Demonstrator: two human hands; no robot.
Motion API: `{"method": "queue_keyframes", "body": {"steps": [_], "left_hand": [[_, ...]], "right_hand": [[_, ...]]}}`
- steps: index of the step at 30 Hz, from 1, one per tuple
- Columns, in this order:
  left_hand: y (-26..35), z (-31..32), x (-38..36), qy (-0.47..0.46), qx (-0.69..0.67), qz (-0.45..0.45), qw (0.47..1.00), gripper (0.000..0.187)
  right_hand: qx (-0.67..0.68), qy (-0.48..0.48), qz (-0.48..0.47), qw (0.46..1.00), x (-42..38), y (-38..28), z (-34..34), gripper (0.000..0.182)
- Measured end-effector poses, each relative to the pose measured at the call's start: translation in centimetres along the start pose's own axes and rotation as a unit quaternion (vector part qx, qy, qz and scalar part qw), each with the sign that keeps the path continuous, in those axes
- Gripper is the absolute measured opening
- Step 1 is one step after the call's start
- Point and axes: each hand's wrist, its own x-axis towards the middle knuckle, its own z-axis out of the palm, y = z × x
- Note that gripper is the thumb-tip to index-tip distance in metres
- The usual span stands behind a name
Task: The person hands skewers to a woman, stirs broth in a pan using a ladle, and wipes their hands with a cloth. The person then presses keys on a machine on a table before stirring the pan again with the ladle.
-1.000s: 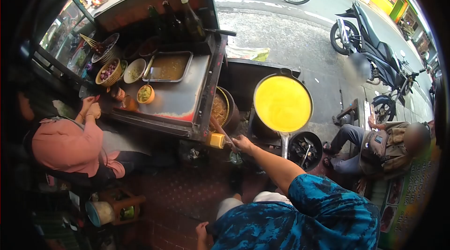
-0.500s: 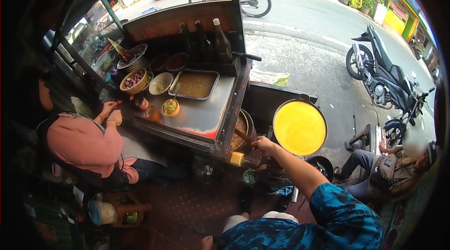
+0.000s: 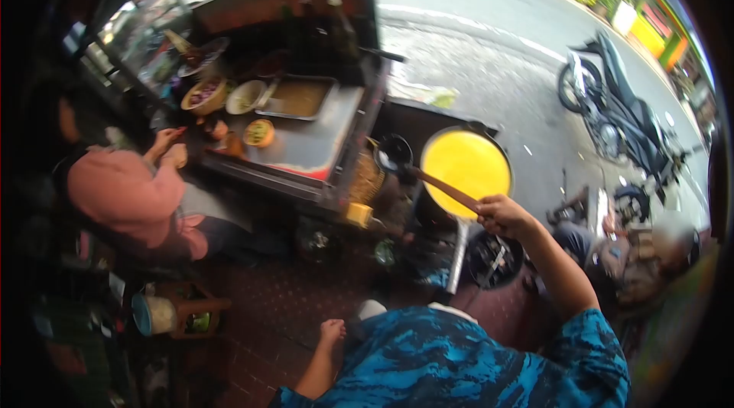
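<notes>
My right hand (image 3: 505,215) is closed around the brown handle of a ladle (image 3: 447,188). Its dark round bowl hangs between the cart and a wide pan (image 3: 510,192), and the handle crosses the pan's near left edge. Bright yellow liquid (image 3: 468,159) fills the pan. Left of the ladle bowl stands a container with brown contents (image 3: 365,178), partly hidden by the cart. My left hand (image 3: 332,331) hangs low beside my body, fingers curled in, with nothing visible in it.
On the cart's metal top (image 3: 325,136) are a tray of brownish liquid (image 3: 298,98), bowls, a basket (image 3: 205,97) and bottles. A co-worker (image 3: 126,194) sits at left. Another person (image 3: 638,259) sits at right near a motorcycle (image 3: 623,102). A dark round pan (image 3: 495,259) lies low.
My right hand has drawn back and right, bringing the ladle bowl up out of the container beside the cart. My left hand has come further into view. The whole view has shifted.
</notes>
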Motion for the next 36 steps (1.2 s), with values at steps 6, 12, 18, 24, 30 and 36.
{"method": "queue_keyframes", "body": {"steps": [6, 12, 18, 24, 30, 36], "left_hand": [[0.6, 1.6, 0.6, -0.033, 0.165, 0.024, 0.986, 0.021], [4.1, 2.4, -0.2, -0.069, 0.114, 0.01, 0.991, 0.018], [6.1, 2.9, 0.5, -0.081, 0.05, 0.029, 0.995, 0.012], [5.5, 3.2, -0.1, -0.086, 0.038, 0.019, 0.995, 0.012], [2.6, 2.3, -0.4, -0.069, 0.065, 0.004, 0.996, 0.013], [1.4, 1.5, -0.6, -0.055, 0.052, -0.036, 0.996, 0.014]], "right_hand": [[-0.01, 0.083, -0.092, 0.992, -8.1, 3.5, -3.1, 0.017], [-0.3, 0.332, -0.231, 0.864, -9.3, 7.0, -4.3, 0.03], [-0.435, 0.391, -0.292, 0.756, -8.2, 7.5, -6.4, 0.031], [-0.519, 0.44, -0.251, 0.688, -6.0, 8.0, -8.4, 0.03], [-0.545, 0.443, -0.222, 0.677, -4.2, 9.0, -9.8, 0.031], [-0.544, 0.435, -0.202, 0.688, -3.4, 10.5, -9.9, 0.028]]}}
